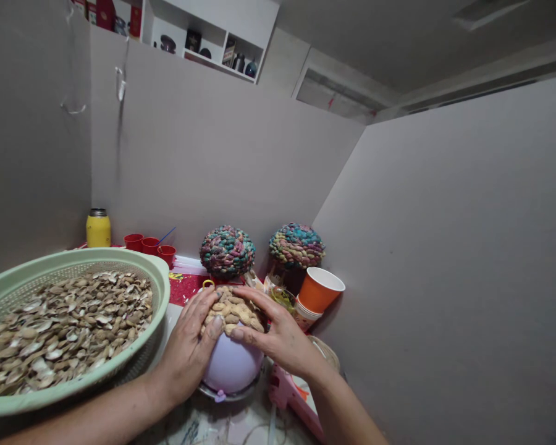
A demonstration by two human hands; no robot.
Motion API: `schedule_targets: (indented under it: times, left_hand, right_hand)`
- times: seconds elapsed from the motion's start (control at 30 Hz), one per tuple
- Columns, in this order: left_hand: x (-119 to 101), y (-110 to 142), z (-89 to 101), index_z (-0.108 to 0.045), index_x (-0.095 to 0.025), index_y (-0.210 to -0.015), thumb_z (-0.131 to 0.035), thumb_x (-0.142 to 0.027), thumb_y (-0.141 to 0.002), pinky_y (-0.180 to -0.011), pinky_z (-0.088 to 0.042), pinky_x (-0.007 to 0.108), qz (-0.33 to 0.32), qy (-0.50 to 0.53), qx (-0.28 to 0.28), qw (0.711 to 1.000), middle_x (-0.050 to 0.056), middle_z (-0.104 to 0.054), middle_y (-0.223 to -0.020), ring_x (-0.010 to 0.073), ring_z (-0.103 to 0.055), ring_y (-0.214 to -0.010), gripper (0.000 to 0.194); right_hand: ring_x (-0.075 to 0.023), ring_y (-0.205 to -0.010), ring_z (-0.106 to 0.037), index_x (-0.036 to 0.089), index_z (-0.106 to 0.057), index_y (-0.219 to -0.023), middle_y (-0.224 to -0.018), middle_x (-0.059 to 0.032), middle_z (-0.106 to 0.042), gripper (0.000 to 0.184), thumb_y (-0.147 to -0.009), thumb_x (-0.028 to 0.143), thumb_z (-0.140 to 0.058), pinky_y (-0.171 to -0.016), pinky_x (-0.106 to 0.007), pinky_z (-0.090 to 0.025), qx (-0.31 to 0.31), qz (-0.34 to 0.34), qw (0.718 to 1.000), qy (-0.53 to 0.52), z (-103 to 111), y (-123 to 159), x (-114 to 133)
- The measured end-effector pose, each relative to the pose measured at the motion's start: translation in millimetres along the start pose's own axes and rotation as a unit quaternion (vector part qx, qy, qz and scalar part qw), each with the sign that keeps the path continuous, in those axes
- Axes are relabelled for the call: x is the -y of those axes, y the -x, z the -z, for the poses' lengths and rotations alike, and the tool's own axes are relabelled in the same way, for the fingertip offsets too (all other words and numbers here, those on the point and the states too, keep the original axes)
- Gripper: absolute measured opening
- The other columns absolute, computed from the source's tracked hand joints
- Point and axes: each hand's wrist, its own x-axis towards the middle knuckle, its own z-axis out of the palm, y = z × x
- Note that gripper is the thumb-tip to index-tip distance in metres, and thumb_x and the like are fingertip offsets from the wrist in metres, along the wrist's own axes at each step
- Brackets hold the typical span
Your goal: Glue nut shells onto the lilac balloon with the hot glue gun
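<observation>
A lavender balloon rests in a round dish, its knot pointing toward me. Peanut shells form a layer over its top. My left hand cups the left side of this layer, thumb pressed on the shells near the front. From the right, my right hand curves over the same layer, with its thumb along the lower edge of the shells. Both hands' fingers are bent around the shells, and some fingertips are hidden behind them. A pink glue gun lies just beside my right wrist.
A green basket full of loose shells stands at left. Behind are a yellow bottle, red cups, two multicoloured domes covered in shell-like pieces, and an orange paper cup. Grey panels enclose the back and right.
</observation>
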Motion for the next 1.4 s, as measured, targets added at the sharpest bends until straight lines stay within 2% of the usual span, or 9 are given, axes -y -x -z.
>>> schedule_targets:
  times: [0.4, 1.07, 1.27, 1.4]
  left_hand:
    - [-3.9, 0.3, 2.3, -0.046, -0.018, -0.138, -0.031, -0.043, -0.098, -0.118, -0.024, 0.049, -0.004, -0.014, 0.012, 1.0, 0.011, -0.045, -0.149, 0.0242, -0.033, -0.14, 0.05]
    - [-3.7, -0.2, 1.0, -0.046, -0.017, -0.138, -0.032, -0.044, -0.098, -0.117, -0.025, 0.05, 0.012, -0.008, 0.001, 1.0, 0.012, -0.045, -0.149, 0.0254, -0.033, -0.14, 0.051]
    - [-1.3, 0.6, 2.2, -0.045, -0.019, -0.14, -0.027, -0.042, -0.099, -0.118, -0.021, 0.05, -0.004, -0.011, 0.017, 1.0, 0.01, -0.043, -0.15, 0.0235, -0.03, -0.142, 0.05]
    - [0.8, 0.9, 3.6, -0.044, -0.02, -0.141, -0.027, -0.043, -0.1, -0.118, -0.022, 0.049, -0.004, -0.007, 0.019, 1.0, 0.009, -0.043, -0.151, 0.0235, -0.03, -0.142, 0.05]
  right_hand:
    - [-0.0251, -0.129, -0.048, 0.025, -0.056, -0.131, -0.139, -0.0076, -0.054, 0.052, -0.084, 0.046, -0.068, -0.111, -0.041, -0.036, 0.032, 0.026, 0.999, 0.008, 9.5, 0.8, 0.7]
    - [-0.0259, -0.125, -0.05, 0.024, -0.057, -0.129, -0.136, -0.0091, -0.055, 0.053, -0.084, 0.05, -0.067, -0.108, -0.041, -0.037, 0.009, 0.033, 0.999, 0.009, 2.0, -1.0, -5.3]
    - [-0.0236, -0.125, -0.05, 0.024, -0.056, -0.13, -0.136, -0.008, -0.056, 0.043, -0.094, 0.048, -0.053, -0.109, -0.04, -0.037, 0.01, 0.045, 0.999, 0.026, 6.6, 0.9, -1.5]
    - [-0.0268, -0.129, -0.047, 0.025, -0.052, -0.134, -0.14, -0.0096, -0.051, 0.055, -0.088, 0.051, -0.061, -0.11, -0.045, -0.036, 0.032, 0.047, 0.997, 0.045, 8.9, 2.6, 0.2]
